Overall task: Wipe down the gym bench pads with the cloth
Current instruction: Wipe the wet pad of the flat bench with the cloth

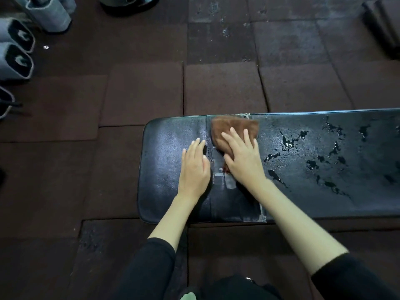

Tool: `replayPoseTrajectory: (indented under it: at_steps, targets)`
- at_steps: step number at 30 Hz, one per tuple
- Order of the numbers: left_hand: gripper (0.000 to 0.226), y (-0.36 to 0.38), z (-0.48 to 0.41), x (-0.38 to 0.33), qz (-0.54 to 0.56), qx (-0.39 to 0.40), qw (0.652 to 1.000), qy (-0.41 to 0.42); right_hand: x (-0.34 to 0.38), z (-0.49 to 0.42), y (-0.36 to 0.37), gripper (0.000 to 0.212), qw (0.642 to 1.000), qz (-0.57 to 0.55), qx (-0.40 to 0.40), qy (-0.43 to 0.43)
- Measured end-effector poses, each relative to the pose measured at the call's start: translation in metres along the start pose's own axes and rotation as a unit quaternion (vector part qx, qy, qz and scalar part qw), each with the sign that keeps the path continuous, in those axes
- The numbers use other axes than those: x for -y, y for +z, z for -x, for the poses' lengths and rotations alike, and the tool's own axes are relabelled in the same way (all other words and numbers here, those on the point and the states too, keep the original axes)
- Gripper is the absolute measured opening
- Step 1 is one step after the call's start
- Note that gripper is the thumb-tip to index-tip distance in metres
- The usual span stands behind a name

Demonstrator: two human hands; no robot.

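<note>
1. Step in hand: you are mid-wipe. The left end of the bench (168, 169) looks dull and dry; the right part is not yet done, by my reading.
2. Cloth (233, 128): brown, soft and napped, crumpled into a rough wedge. It lies on top of the bench near the far edge, just right of the cross seam.
3. Right hand (242, 156): your fingers are spread and fairly straight, pressing flat on the near part of the cloth. Nothing is gripped.
4. Left hand (194, 169): your palm is down with the fingers straight and close together. It rests bare on the bench just left of the seam, beside the cloth but not on it.
5. Bench surface: black, leather-grained padding with rounded corners and a piped edge.
6. Tape (229, 204): a grey, worn band across the bench at the seam, peeling at the near edge.
7. Wet patches (290, 141): glossy, ragged blotches scattered over the right half of the bench.
8. Next move, as a judgement: sweep the cloth rightward through the blotches under firm, even pressure. Go lightly over the lifting tape edge, which could snag.
9. Surroundings: dark rubber floor tiles (142, 94), square and pebbled, and grey dumbbells (17, 61) at the far left.
</note>
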State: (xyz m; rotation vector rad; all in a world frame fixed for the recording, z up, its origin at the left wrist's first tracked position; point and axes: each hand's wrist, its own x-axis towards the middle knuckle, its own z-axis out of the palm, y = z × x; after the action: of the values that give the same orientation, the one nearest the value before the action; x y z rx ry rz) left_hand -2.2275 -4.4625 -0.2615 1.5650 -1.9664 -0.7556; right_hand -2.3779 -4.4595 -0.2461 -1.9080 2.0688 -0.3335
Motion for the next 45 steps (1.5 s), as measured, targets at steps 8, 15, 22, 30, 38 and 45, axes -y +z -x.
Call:
replayPoseTrajectory:
  at_steps: [8,15,22,30,38,45]
  targets:
    - [0.05,0.001,0.016,-0.014,-0.023,-0.038,0.999,0.013,-0.014,0.094,0.008,0.065,0.997,0.034,0.029,-0.07]
    - [0.051,0.042,0.056,-0.044,-0.169,0.028,0.979,0.112,-0.085,0.112,-0.02,0.066,1.0,0.014,-0.012,0.024]
    - [0.056,0.058,0.063,-0.043,-0.245,0.062,0.96,0.117,-0.087,0.102,-0.018,0.06,0.968,-0.028,-0.107,0.225]
    - [0.056,0.057,0.062,-0.043,-0.25,0.071,0.958,0.119,-0.055,0.115,-0.002,0.049,0.992,0.015,-0.066,0.11]
    - [0.055,0.057,0.062,-0.057,-0.237,0.056,0.965,0.094,-0.071,0.122,-0.006,0.045,0.997,0.024,-0.051,0.054]
    - [0.056,0.088,0.074,-0.09,-0.229,0.069,0.968,0.081,-0.123,0.127,-0.025,0.046,0.999,0.028,-0.028,0.013]
